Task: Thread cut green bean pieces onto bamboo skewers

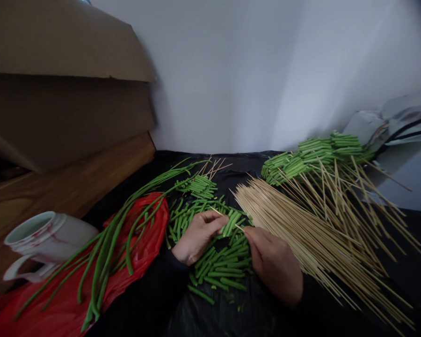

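My left hand [199, 235] is closed, pinching a few short green bean pieces [232, 220] threaded side by side. My right hand [273, 262] is closed on a thin bamboo skewer [239, 227] whose tip runs through those pieces. Both hands hover over a loose pile of cut bean pieces [217, 267] on black plastic sheeting [210, 318]. A big fan of bare bamboo skewers [312, 234] lies just right of my right hand.
Long uncut green beans [112, 243] lie across a red plastic bag [147, 234] at left, beside a white jug [45, 238]. Finished bean skewers [312, 157] are stacked at the back right. Cardboard boxes [63, 93] stand at left, and a white wall rises behind.
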Available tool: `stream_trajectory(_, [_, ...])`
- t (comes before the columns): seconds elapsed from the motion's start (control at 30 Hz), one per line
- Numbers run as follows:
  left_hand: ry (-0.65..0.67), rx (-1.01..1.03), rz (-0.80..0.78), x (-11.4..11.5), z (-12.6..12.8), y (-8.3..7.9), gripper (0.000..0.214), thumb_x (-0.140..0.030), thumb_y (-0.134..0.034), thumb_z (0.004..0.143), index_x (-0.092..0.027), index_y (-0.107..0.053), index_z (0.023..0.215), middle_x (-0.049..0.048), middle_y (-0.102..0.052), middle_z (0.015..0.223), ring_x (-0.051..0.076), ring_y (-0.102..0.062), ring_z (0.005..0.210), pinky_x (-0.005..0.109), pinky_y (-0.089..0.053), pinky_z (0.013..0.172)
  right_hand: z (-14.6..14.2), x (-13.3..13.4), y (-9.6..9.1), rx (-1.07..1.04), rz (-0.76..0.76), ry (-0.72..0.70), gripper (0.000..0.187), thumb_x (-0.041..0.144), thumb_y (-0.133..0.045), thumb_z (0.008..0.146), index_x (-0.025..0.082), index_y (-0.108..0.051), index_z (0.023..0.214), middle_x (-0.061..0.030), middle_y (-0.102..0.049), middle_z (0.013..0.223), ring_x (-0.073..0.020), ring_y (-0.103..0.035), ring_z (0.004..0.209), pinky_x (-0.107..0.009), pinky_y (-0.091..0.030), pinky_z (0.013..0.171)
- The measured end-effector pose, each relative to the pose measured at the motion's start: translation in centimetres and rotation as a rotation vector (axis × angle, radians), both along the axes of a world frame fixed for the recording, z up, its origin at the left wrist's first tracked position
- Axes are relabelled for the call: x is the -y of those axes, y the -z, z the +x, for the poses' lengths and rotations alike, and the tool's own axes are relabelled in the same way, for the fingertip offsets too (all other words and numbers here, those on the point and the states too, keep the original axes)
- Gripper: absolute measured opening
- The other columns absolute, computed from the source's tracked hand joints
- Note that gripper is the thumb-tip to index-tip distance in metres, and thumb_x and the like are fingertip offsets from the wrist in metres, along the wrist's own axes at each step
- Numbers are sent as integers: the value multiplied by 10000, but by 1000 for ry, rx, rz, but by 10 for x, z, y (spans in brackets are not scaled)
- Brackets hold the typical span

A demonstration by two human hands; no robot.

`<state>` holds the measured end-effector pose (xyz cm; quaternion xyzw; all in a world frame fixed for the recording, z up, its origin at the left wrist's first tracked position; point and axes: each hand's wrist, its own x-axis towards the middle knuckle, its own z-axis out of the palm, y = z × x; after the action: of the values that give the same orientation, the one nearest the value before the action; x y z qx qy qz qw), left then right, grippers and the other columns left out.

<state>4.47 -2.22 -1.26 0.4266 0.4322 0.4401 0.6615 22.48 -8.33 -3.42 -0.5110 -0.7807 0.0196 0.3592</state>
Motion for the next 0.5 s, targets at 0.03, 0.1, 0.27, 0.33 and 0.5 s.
stream_trajectory(0.03, [3,-2,-22,1,1,-1,219,-301,-811,646,-126,-683,680,-16,-574,617,70,-464,547,218,-355,563,0,0,0,6,13,0,255,81,-372,894,174,-604,949,-36,-642,777,-149,-617,743,-254,-422,694])
stream_trajectory(0.1, [-2,15,-54,4,3,-1,235,-313,-817,638,-130,-684,704,-25,-563,623,65,-458,540,213,-346,547,-1,0,-1,16,29,3,252,91,-374,904,165,-608,962,-40,-641,774,-151,-620,741,-256,-422,694])
stream_trajectory(0.27, [86,37,-27,6,3,1,266,-329,-826,628,-135,-681,737,-8,-609,664,79,-506,583,217,-373,583,-4,2,-4,43,57,-1,240,131,-381,937,167,-617,966,-31,-633,758,-143,-619,708,-250,-409,660])
stream_trajectory(0.33, [136,-1,-1,6,1,3,241,-288,-830,628,-124,-673,708,5,-626,663,80,-513,587,215,-370,585,-4,3,-4,64,70,-2,239,151,-386,946,171,-619,991,-30,-636,766,-141,-616,696,-250,-404,645])
stream_trajectory(0.5, [71,48,-46,4,0,1,219,-250,-832,629,-135,-675,731,12,-649,718,91,-556,647,214,-397,621,-1,3,-5,60,34,7,250,127,-390,929,185,-624,996,-34,-652,783,-136,-622,723,-238,-418,660])
